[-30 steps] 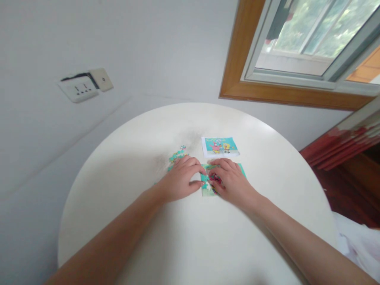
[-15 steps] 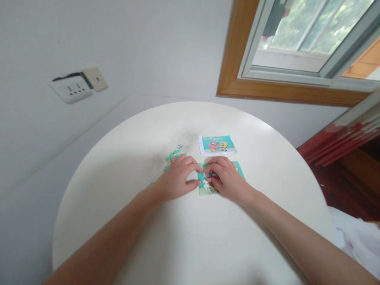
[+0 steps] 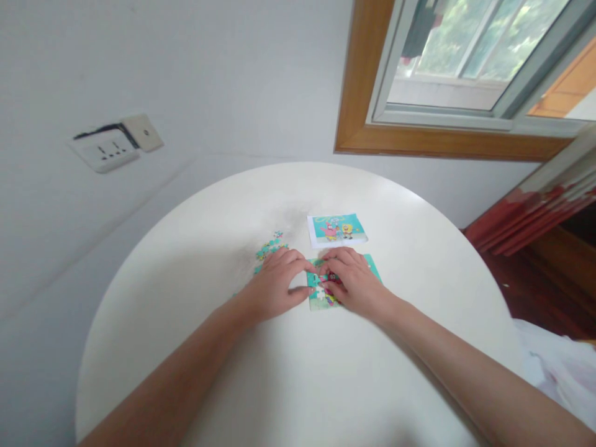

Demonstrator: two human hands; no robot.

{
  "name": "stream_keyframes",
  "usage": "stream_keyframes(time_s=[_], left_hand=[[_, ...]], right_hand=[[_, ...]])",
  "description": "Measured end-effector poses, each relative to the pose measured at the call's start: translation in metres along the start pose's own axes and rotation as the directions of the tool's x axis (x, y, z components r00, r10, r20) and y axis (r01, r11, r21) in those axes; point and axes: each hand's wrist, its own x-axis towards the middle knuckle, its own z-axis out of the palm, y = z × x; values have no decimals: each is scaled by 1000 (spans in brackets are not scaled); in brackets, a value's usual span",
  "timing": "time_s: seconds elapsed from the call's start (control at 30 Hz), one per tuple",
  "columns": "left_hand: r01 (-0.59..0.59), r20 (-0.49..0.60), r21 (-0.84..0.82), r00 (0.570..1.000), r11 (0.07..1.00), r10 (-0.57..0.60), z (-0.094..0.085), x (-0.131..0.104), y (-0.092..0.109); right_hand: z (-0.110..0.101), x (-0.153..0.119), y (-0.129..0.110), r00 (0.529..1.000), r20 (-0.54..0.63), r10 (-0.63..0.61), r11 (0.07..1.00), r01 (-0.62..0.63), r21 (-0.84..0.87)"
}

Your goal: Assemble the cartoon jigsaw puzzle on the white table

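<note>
Round white tabletop (image 3: 298,385) supports a rectangular teal-and-green jigsaw (image 3: 318,305), partly assembled beneath the curled right hand (image 3: 352,279), whose hold cannot be told, and the left hand (image 3: 280,281), thumb and forefinger parted, apparently empty, with a white gap (image 3: 320,292) between them unfilled and loose multicoloured pieces (image 3: 267,249) beyond the left.

Round white table (image 3: 298,379) with loose puzzle pieces (image 3: 268,250), a partly filled jigsaw (image 3: 316,304) and a cartoon picture card (image 3: 338,231).

The flat blue-green jigsaw (image 3: 318,303) looks like card, the oblong blue picture sheet (image 3: 338,230) like paper. The round white table (image 3: 298,385) looks smooth and shiny.
</note>
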Motion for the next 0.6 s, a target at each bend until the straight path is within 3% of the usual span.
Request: stream_keyframes(time_s=[0.6], left_hand=[[42, -55, -34, 998, 999, -44, 9, 5, 4]], right_hand=[[-3, 0, 2, 1000, 11, -18, 999, 19, -29]])
